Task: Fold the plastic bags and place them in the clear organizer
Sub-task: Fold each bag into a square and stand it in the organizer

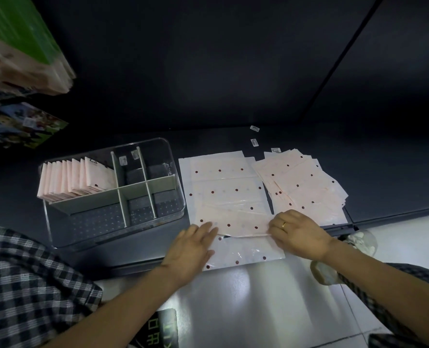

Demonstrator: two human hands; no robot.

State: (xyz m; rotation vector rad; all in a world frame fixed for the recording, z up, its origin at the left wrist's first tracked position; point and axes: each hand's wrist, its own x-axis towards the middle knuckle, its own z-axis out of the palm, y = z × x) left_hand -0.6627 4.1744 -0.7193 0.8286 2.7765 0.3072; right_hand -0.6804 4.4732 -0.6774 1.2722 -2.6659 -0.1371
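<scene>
A pale pink plastic bag with dark red dots (227,194) lies flat on the dark shelf, its near edge folded up over itself. My left hand (192,249) lies flat with straight fingers on the fold's left end. My right hand (297,234), wearing a ring, pinches the fold's right end with curled fingers. A fanned pile of the same dotted bags (306,182) sits to the right. The clear organizer (175,177) stands to the left, with a row of folded pink bags (75,180) upright in its back-left compartment.
White dividers (123,197) split the organizer into several compartments; the others hold no bags. Small barcode stickers (254,142) lie on the shelf behind the bags. Stacked packets (25,64) hang at upper left. The shelf's front edge runs under my wrists, with a glossy floor below.
</scene>
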